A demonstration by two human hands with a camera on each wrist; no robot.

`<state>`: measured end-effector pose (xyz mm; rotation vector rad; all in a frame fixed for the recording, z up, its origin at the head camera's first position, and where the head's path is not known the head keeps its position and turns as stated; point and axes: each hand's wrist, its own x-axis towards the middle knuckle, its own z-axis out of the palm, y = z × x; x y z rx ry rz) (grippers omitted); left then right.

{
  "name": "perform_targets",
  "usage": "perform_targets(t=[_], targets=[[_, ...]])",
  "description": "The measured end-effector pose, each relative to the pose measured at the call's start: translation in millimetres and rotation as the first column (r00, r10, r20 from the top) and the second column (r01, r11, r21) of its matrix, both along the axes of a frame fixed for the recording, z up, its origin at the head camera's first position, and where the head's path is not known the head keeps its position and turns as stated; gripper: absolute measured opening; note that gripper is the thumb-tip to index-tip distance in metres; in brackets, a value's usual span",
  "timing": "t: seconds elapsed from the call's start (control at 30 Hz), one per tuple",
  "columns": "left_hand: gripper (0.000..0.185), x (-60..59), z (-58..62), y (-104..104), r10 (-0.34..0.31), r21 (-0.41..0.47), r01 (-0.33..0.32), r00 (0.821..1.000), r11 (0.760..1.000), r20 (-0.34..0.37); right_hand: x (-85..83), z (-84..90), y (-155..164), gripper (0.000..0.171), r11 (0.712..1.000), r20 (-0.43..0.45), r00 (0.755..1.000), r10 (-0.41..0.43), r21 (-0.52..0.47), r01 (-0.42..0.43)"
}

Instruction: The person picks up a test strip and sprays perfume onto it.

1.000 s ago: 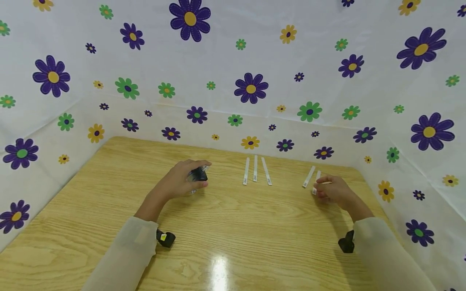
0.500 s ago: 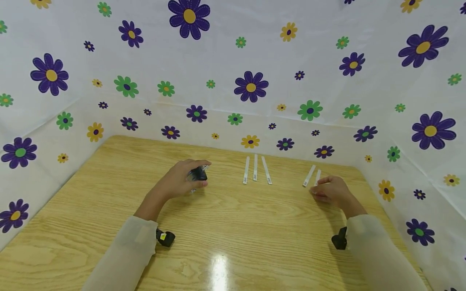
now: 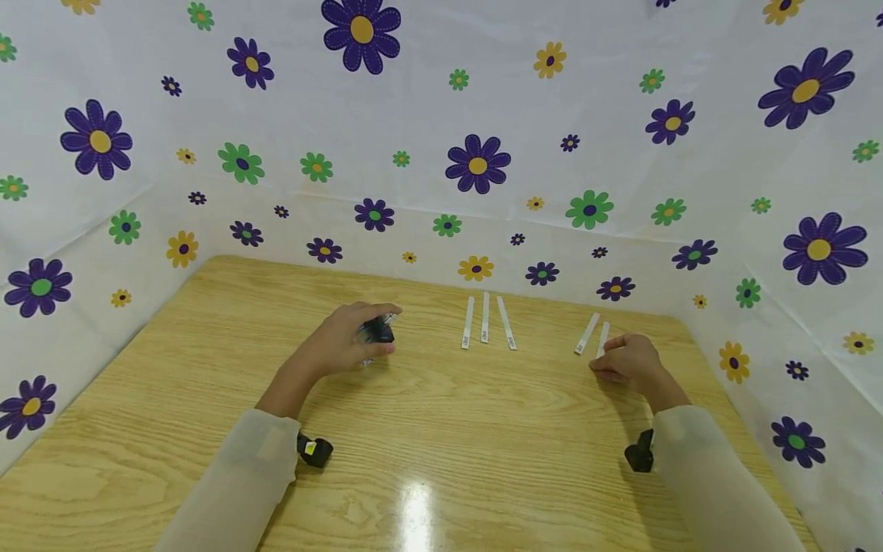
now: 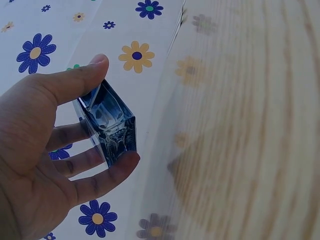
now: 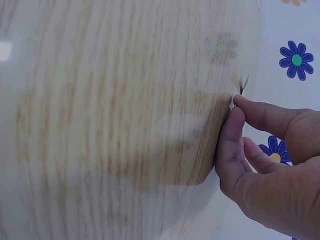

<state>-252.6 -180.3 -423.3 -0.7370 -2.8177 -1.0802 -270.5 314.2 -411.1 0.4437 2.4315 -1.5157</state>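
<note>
My left hand (image 3: 336,342) holds a faceted blue glass perfume bottle (image 3: 379,331) above the left half of the table. In the left wrist view, thumb and fingers span opposite sides of the bottle (image 4: 114,117). On the right, my right hand (image 3: 633,360) pinches the near end of a white paper strip (image 3: 603,334), whose far end still shows. Only a thin sliver of the strip (image 5: 243,84) appears past the fingertips in the right wrist view. Just left of it lies another white strip (image 3: 587,333).
Three more white strips (image 3: 485,318) with small printed ends lie fanned at the back middle of the wooden table (image 3: 441,414). A white flowered cloth (image 3: 414,100) surrounds the table's back and sides. Black wrist cameras (image 3: 316,451) hang below both sleeves.
My right hand has shifted slightly left and its fingers have come down over the near end of the strip, covering it. The left hand and bottle have stayed in place.
</note>
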Motion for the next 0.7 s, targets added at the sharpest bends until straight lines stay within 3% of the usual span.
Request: perform_targets(t=[0.43,0.7], targets=[[0.062,0.3,-4.0,-0.2,0.001,-0.013,-0.001,1.000,1.000,0.001,-0.4,-0.9,1.8,0.059,0.999,-0.002,1.000,-0.020,0.050,0.020],[0.062,0.7,-2.4,-0.4,-0.009,-0.002,0.009,1.000,1.000,-0.007,1.1,-3.3,2.8,0.050,1.000,-0.017,0.999,-0.028,0.014,0.028]])
